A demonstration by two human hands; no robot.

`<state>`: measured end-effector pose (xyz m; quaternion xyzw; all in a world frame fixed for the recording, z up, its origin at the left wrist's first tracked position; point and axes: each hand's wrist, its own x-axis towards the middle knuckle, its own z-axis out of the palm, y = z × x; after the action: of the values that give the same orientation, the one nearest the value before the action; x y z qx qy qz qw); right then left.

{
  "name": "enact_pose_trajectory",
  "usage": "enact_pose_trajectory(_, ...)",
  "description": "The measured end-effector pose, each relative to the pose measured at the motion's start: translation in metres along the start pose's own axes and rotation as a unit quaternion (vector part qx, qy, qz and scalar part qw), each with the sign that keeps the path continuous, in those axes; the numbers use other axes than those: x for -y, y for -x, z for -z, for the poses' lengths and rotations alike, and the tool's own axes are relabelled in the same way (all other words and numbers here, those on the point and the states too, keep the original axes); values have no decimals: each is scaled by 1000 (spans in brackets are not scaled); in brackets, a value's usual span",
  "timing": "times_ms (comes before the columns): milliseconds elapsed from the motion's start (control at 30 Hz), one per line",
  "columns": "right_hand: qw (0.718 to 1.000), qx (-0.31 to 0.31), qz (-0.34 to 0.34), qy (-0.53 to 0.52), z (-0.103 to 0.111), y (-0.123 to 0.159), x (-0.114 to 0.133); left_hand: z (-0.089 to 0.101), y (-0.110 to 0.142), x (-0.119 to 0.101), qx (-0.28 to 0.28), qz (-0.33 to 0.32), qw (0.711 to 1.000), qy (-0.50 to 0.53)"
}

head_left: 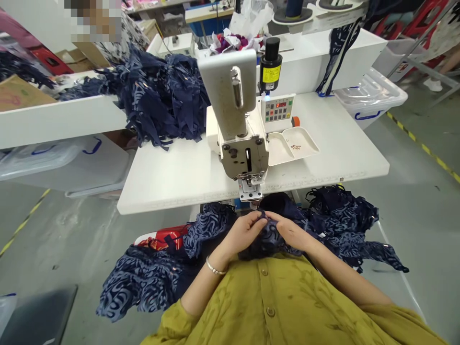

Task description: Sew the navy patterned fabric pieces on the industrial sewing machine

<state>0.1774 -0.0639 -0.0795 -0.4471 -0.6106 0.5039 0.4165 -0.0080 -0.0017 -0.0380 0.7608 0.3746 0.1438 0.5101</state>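
Left hand (245, 233) and right hand (288, 232) pinch navy patterned cloth (270, 237) near the white metal sewing machine (241, 160) (stitching progress unclear).

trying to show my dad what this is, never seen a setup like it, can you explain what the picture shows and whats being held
There is one picture, from a camera worn on a person's head, looking forward and down at their own arms. No robot is here: the left hand and right hand are bare and together pinch a piece of dark blue fabric just below a sewing machine.

The machine stands on a white table. Right of it are a control panel and a two-part tray with small metal-looking pieces. Left is a heap of navy strips. More patterned fabric lies on both sides of the person's lap.
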Motion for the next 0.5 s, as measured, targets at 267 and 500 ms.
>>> enact_pose_trajectory(267, 968, -143, -47, -203, -10, -22, 60, 22, 11, -49, -43, -21, 996, -77)
enact_pose_trajectory(500, 981, -83, 35, -173, -12, -33, 60, 45, 35, -70, -40, -14, 954, -297)
